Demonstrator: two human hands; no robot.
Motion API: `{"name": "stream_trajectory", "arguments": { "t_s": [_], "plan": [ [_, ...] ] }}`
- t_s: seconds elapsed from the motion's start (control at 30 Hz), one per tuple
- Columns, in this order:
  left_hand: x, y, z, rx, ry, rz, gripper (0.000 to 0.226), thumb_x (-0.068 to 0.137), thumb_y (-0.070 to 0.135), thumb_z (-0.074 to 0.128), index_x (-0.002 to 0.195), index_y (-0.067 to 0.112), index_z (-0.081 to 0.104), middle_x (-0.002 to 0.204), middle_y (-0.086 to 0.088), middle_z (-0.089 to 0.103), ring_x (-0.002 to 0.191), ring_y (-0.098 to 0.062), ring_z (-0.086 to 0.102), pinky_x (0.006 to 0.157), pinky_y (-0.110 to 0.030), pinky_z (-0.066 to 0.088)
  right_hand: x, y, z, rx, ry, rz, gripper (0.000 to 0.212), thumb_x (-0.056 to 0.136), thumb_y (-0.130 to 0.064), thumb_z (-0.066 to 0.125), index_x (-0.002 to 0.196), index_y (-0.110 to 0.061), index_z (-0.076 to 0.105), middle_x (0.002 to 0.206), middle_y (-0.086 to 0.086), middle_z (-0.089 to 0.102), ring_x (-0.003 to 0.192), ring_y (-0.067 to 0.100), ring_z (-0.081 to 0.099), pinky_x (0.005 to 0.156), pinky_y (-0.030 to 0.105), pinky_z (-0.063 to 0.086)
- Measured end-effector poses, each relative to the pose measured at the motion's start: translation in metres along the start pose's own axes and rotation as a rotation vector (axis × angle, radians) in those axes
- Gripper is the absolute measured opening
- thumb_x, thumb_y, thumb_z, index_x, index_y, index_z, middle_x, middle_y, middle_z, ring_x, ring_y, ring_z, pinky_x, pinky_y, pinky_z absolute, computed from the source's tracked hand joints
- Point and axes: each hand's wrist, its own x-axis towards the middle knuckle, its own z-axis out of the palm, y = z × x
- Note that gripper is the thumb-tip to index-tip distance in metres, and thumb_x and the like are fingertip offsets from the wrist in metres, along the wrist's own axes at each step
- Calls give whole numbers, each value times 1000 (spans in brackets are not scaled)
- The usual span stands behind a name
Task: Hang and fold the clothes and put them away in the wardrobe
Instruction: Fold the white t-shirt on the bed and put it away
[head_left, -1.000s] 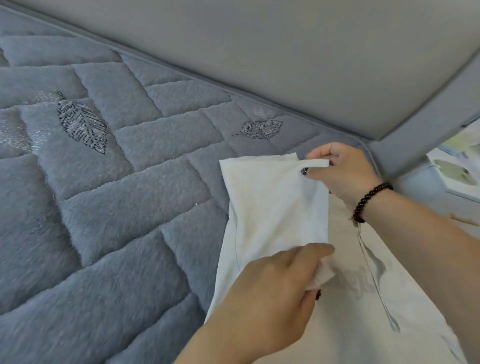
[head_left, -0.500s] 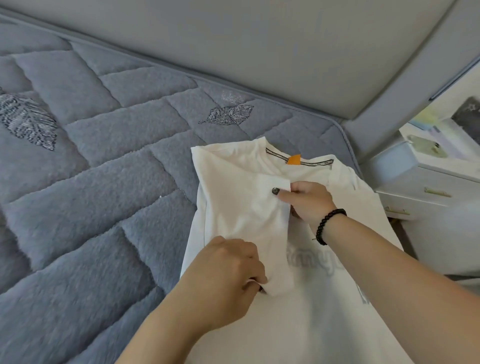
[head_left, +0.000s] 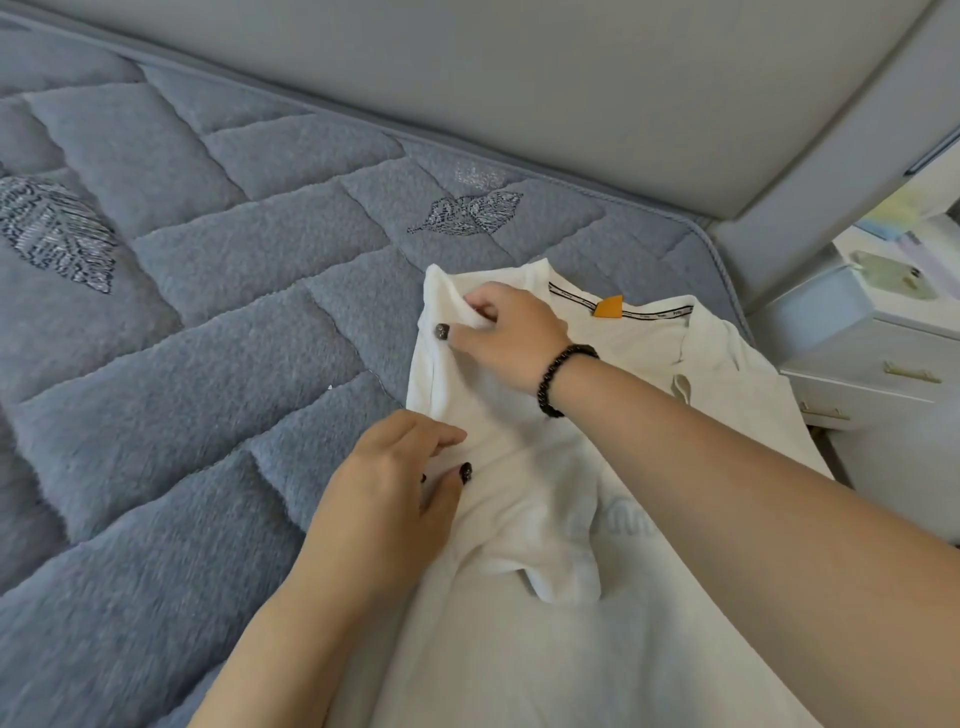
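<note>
- White T-shirt (head_left: 545, 597) lies flat on the grey quilted bedspread (head_left: 208, 364), at the bed's right edge near the headboard (head_left: 519, 104), collar and orange neck label (head_left: 609, 306) toward the headboard; spread like this, it gives a flat base for folding.
- Its left sleeve and side panel are turned in over the body, so the fold in hand looks like the first lengthwise one.
- Right hand (head_left: 506, 332), with a dark bead bracelet (head_left: 563, 379) at the wrist, pinches the cloth at the shoulder corner, thumb on top, probably to square that corner and keep the fold edge straight.
- Left hand (head_left: 400, 493) rests lower on the same folded edge, fingers loosely bent and pressing down, grasping nothing that I can see; likely it pins the crease.
- White bedside drawers (head_left: 872, 374) stand just off the bed's right edge.
- No wardrobe is in view.
</note>
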Motion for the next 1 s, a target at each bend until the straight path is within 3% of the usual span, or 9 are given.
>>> {"name": "stream_trajectory", "arguments": {
  "t_s": [0.13,0.27,0.33,0.4,0.63,0.73,0.83,0.9,1.0],
  "plan": [
    [2,-4,1,-9,13,25,23,86,12,69,108,19,69,103,15,60,94,-1,56,76,-10,45,10,9,4,76,121,81,8,83,-29,69,81,-30,62,80,-15,60,99,15,61,99,38,40],
    [3,-9,5,-41,114,33,27,83,5,69,103,22,69,100,19,61,91,-1,60,69,-13,48,-10,42,-1,199,265,19,21,87,-20,63,108,-21,63,102,-8,58,100,13,58,101,38,41],
    [4,-12,8,-53,173,49,32,80,-1,67,103,21,69,98,18,60,85,-2,61,65,-13,48,-30,64,-11,206,297,-44,25,88,-20,63,113,-20,61,109,-8,56,100,8,55,96,21,42],
    [6,-13,11,-61,209,52,38,79,-3,64,106,22,69,96,15,62,79,-7,61,63,-13,47,-52,93,-27,194,313,-64,21,87,-18,63,108,-22,62,110,-9,57,99,4,54,87,10,40],
    [10,-11,15,-89,255,-113,42,83,-1,62,107,32,70,86,17,68,56,-7,56,57,-6,43,-129,179,-88,262,378,-15,36,84,6,59,84,-29,67,99,-15,62,98,-5,56,80,10,45],
    [18,-4,11,-93,251,-287,39,84,1,60,93,37,72,76,18,71,60,0,62,60,-4,45,-148,204,-97,288,355,85,36,85,6,59,80,-29,66,100,-9,62,98,2,58,77,6,44],
    [45,13,9,-66,261,-415,31,85,8,56,82,36,68,72,13,72,61,6,63,66,-18,52,-145,224,-109,311,375,148,36,86,8,56,80,-27,64,101,-4,59,97,15,58,81,21,46],
    [69,28,20,78,268,-320,23,86,11,56,88,32,64,84,15,71,69,2,63,67,-17,46,-132,234,-116,285,396,192,33,88,2,55,82,-29,64,103,-4,59,95,14,58,84,29,47],
    [115,51,56,169,236,-94,28,89,6,55,114,16,62,112,3,64,93,-13,60,81,-25,45,-103,245,-125,220,433,221,24,89,-2,55,88,-24,66,106,-3,61,89,10,56,82,23,41]
  ]
}}
